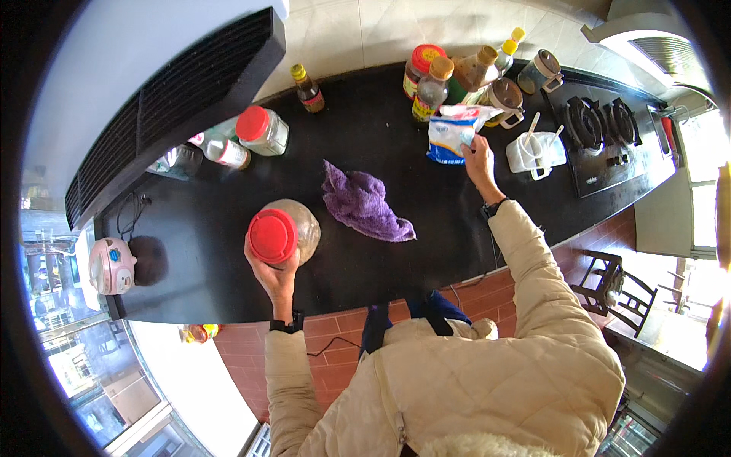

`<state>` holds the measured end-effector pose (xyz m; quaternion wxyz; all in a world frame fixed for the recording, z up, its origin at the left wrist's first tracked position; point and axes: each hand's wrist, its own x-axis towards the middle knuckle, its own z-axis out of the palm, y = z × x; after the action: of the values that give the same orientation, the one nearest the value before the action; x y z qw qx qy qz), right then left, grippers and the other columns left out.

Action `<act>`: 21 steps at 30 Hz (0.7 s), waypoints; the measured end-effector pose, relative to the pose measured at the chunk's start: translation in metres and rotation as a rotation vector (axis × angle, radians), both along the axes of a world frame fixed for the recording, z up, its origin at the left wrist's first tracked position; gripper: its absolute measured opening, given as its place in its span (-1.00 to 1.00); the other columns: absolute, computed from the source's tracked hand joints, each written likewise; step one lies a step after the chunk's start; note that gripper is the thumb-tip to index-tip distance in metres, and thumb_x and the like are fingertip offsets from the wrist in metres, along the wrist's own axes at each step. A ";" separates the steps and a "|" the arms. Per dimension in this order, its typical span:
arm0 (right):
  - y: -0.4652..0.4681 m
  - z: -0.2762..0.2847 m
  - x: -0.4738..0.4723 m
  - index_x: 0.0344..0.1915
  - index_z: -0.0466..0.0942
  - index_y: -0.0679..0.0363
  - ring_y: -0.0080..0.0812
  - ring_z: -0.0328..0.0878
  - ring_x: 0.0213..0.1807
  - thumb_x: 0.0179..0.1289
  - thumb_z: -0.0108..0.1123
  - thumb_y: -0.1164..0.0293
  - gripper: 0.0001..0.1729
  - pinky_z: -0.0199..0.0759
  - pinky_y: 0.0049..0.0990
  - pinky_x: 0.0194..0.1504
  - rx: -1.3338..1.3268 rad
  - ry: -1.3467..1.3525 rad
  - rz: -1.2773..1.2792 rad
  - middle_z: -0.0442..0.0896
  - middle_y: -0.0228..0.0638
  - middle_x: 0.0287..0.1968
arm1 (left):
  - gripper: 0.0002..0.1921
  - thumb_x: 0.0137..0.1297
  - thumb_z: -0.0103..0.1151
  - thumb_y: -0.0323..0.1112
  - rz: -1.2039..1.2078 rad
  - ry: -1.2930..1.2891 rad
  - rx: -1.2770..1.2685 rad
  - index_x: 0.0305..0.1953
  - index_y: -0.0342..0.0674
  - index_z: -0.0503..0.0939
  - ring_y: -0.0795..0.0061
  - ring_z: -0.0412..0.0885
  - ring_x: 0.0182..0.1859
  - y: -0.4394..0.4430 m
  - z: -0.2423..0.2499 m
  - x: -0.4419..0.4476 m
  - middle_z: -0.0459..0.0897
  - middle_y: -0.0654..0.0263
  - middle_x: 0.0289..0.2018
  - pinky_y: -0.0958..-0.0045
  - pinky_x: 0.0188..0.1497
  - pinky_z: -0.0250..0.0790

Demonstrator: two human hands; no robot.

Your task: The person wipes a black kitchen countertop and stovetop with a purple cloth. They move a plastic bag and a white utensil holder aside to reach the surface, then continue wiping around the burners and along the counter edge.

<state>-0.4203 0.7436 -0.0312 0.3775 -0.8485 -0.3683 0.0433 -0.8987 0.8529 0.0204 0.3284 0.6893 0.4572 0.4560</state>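
Note:
My left hand is wrapped around the upper part of a large clear jar with a red screw lid. The jar's contents look pale brown, and it is over the black countertop. At the right, the fingers of my right hand pinch the side of a blue and white plastic packet, which bears writing. Between my hands a crumpled purple cloth lies on the counter, touching neither of them.
Behind the packet stand several bottles and jars, among them a red-lidded jar. A white caddy and a gas hob are at the right. Leftwards are another red-lidded jar, a pink rice cooker and an overhanging range hood.

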 end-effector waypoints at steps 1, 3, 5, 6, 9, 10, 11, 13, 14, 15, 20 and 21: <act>-0.004 0.007 -0.005 0.04 0.47 0.30 -0.07 0.55 -0.06 0.11 0.34 0.31 -0.49 0.44 -0.26 -0.03 -0.101 0.018 -0.065 0.56 -0.07 -0.10 | -0.07 -0.09 0.48 -0.21 -0.014 -0.041 -0.033 0.33 -0.27 0.19 0.13 0.37 0.27 0.000 -0.001 0.000 0.34 0.06 0.24 0.16 0.32 0.21; -0.019 0.027 -0.030 0.18 0.34 0.34 0.02 0.42 0.12 0.09 0.36 0.30 -0.31 0.38 -0.21 0.07 -0.410 -0.187 -0.081 0.47 -0.02 0.06 | -0.06 -0.09 0.49 -0.20 0.005 0.017 -0.011 0.33 -0.28 0.19 0.14 0.37 0.27 0.000 -0.001 -0.001 0.35 0.06 0.24 0.16 0.33 0.20; -0.034 0.050 -0.071 0.20 0.35 0.28 0.02 0.41 0.12 0.06 0.39 0.36 -0.30 0.37 -0.22 0.11 -0.339 -0.320 0.143 0.46 -0.03 0.08 | -0.06 -0.08 0.49 -0.19 0.016 0.094 0.026 0.33 -0.27 0.18 0.13 0.37 0.27 0.001 0.000 -0.003 0.35 0.06 0.23 0.15 0.34 0.20; -0.031 0.056 -0.094 0.23 0.35 0.20 0.01 0.38 0.15 0.05 0.40 0.34 -0.28 0.38 -0.21 0.11 -0.297 -0.282 0.323 0.43 -0.03 0.12 | -0.06 -0.08 0.49 -0.17 0.017 0.097 0.021 0.32 -0.26 0.19 0.14 0.37 0.27 0.000 0.000 -0.003 0.36 0.06 0.23 0.15 0.33 0.20; 0.003 0.052 -0.159 0.34 0.29 -0.02 -0.02 0.26 0.26 0.01 0.45 0.22 -0.13 0.37 -0.15 0.10 -0.136 -0.340 0.766 0.29 -0.04 0.27 | -0.08 -0.09 0.49 -0.14 -0.006 0.061 -0.003 0.31 -0.25 0.22 0.14 0.36 0.28 0.001 0.003 -0.003 0.36 0.06 0.22 0.14 0.33 0.21; 0.016 0.046 -0.176 0.37 0.25 -0.06 -0.03 0.22 0.30 0.00 0.46 0.17 -0.08 0.36 -0.13 0.10 -0.246 -0.369 0.785 0.24 -0.05 0.31 | -0.08 -0.11 0.49 -0.09 0.004 0.054 -0.006 0.29 -0.23 0.24 0.13 0.37 0.27 0.001 0.004 -0.003 0.37 0.07 0.21 0.14 0.32 0.22; 0.029 0.039 -0.190 0.40 0.22 -0.10 -0.04 0.18 0.33 -0.02 0.47 0.12 -0.04 0.35 -0.11 0.09 -0.244 -0.435 0.805 0.19 -0.05 0.34 | -0.08 -0.11 0.49 -0.09 0.000 0.046 -0.017 0.29 -0.23 0.24 0.12 0.37 0.27 0.001 0.005 -0.003 0.37 0.06 0.21 0.14 0.32 0.22; 0.051 0.026 -0.207 0.42 0.18 -0.09 -0.01 0.14 0.34 -0.02 0.46 0.07 0.00 0.33 -0.08 0.10 -0.477 -0.419 0.826 0.18 -0.05 0.35 | -0.07 -0.12 0.50 -0.08 0.010 0.072 0.008 0.30 -0.23 0.24 0.11 0.38 0.26 0.003 0.005 -0.003 0.37 0.06 0.21 0.13 0.32 0.22; 0.058 0.022 -0.215 0.40 0.22 -0.06 -0.01 0.20 0.28 0.02 0.44 0.12 -0.06 0.35 -0.10 0.09 -0.529 -0.420 0.839 0.24 -0.07 0.29 | -0.06 -0.13 0.50 -0.08 0.019 0.099 0.014 0.29 -0.23 0.24 0.09 0.39 0.24 0.004 0.005 -0.003 0.38 0.06 0.20 0.12 0.31 0.22; 0.066 0.021 -0.217 0.34 0.29 0.00 -0.04 0.26 0.21 0.07 0.40 0.21 -0.18 0.41 -0.16 0.06 -0.519 -0.373 0.870 0.30 -0.10 0.18 | -0.06 -0.13 0.50 -0.08 0.004 0.089 0.026 0.29 -0.23 0.24 0.09 0.39 0.24 0.006 0.005 -0.005 0.38 0.06 0.20 0.12 0.31 0.22; 0.078 0.033 -0.177 0.01 0.42 0.18 -0.03 0.37 -0.04 -0.05 0.20 0.63 -0.48 0.54 -0.22 -0.14 -0.047 -0.399 0.416 0.35 -0.08 -0.05 | -0.07 -0.12 0.49 -0.06 -0.025 0.084 0.044 0.29 -0.23 0.24 0.08 0.38 0.25 0.010 0.003 -0.009 0.38 0.05 0.19 0.12 0.31 0.22; 0.080 0.033 -0.166 -0.05 0.39 0.23 -0.02 0.36 -0.02 -0.04 0.22 0.59 -0.53 0.51 -0.17 -0.13 -0.074 -0.395 0.250 0.33 -0.08 -0.04 | -0.07 -0.11 0.49 -0.06 -0.027 0.098 0.052 0.29 -0.23 0.24 0.08 0.37 0.25 0.010 0.003 -0.010 0.38 0.05 0.19 0.12 0.31 0.22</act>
<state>-0.5866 0.8234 0.0019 0.2585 -0.8014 -0.5356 -0.0636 -0.9086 0.8630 0.0231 0.2939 0.7252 0.4514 0.4288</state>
